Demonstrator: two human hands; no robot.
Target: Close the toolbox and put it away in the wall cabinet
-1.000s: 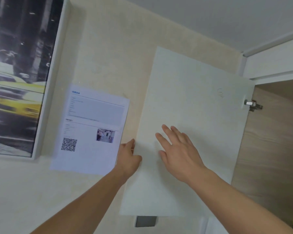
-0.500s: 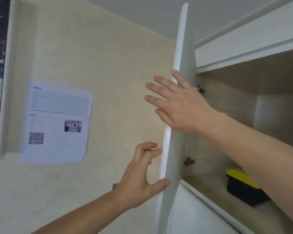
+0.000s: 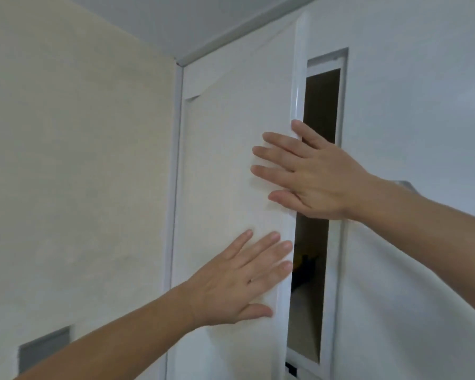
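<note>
The white wall cabinet door (image 3: 225,171) stands nearly shut, with a narrow dark gap (image 3: 317,187) left along its right edge. Through that gap a sliver of the yellow and black toolbox (image 3: 307,263) shows on the shelf inside. My left hand (image 3: 239,281) lies flat on the lower part of the door, fingers spread. My right hand (image 3: 310,171) presses flat on the door higher up, its fingers across the door's free edge. Neither hand holds anything.
A cream wall (image 3: 74,174) runs to the left of the cabinet, with a grey wall plate (image 3: 43,349) low down. Another white cabinet front (image 3: 417,119) is to the right of the gap. The ceiling (image 3: 203,20) is close above.
The door has swung from wide open against the wall to nearly shut. Both hands moved onto its outer face. The toolbox is now mostly hidden, and the paper notice is out of view.
</note>
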